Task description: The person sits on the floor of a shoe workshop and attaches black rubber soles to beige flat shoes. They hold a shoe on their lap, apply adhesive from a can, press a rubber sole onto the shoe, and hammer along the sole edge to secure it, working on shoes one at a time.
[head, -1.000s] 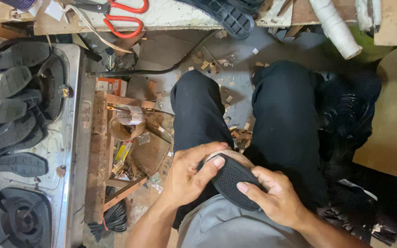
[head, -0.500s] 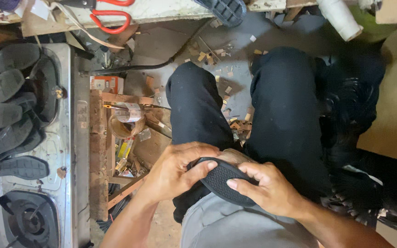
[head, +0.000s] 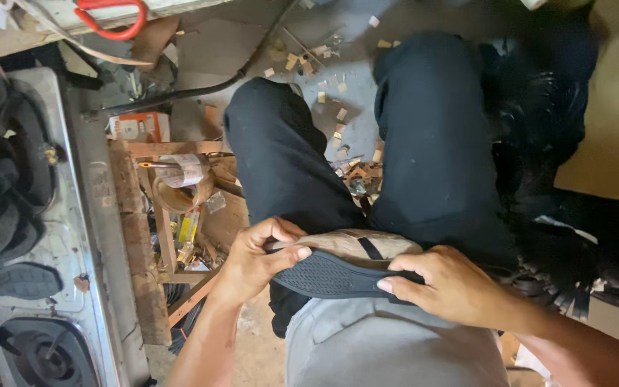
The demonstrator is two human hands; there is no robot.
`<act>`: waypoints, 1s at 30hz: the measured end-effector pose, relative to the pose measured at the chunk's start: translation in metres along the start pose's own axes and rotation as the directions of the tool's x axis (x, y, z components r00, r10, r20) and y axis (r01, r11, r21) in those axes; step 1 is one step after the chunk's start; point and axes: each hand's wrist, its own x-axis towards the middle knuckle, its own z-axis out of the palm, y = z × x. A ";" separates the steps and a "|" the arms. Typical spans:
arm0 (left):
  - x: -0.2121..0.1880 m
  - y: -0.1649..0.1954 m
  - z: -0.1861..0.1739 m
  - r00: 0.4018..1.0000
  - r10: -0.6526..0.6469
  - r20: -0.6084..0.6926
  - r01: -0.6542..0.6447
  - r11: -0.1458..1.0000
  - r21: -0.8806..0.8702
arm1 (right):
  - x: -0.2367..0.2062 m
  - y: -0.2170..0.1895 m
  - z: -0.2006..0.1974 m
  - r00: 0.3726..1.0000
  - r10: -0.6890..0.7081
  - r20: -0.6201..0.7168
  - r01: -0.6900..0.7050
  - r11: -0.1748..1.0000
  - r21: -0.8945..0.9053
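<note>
Hands hold a black shoe sole (head: 338, 276) across the lap, tread side up, above the grey shirt. Left hand (head: 256, 258) has its grip pressed together on the heel-side end: thumb on the tread, fingers curled beneath, and a thin tool-like tip shows at the fingertips, too small to identify. Right hand (head: 453, 287) has its grip closed over the opposite end, fingers (head: 395, 283) flat along the edge. A tan liner (head: 352, 244) with a black strap lies just beyond the sole, touching it.

To work the edge cleanly, I judge both grips should keep the sole taut and level, thumbs close to the seam. Left of the left grip stands a wooden crate (head: 173, 215) of supplies; further left, dark soles (head: 8, 279) rest on a metal stove (head: 94, 236).
</note>
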 end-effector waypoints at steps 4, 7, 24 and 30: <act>0.003 0.012 0.011 1.000 -0.020 -0.018 0.025 0.931 0.364 | 0.000 0.010 0.009 0.993 -0.099 -0.070 0.097 0.995 -0.027; 0.005 0.031 0.022 0.999 -0.021 0.035 -0.004 0.797 0.604 | -0.001 0.014 0.013 0.988 -0.065 -0.140 0.056 0.996 -0.067; 0.009 0.068 0.064 0.975 0.017 0.221 -0.204 0.457 0.866 | 0.008 0.020 0.030 0.914 -0.036 -0.404 -0.012 0.993 -0.117; 0.007 0.068 0.068 0.971 0.032 0.237 -0.230 0.401 0.887 | 0.010 0.019 0.030 0.901 -0.054 -0.430 -0.025 0.984 -0.176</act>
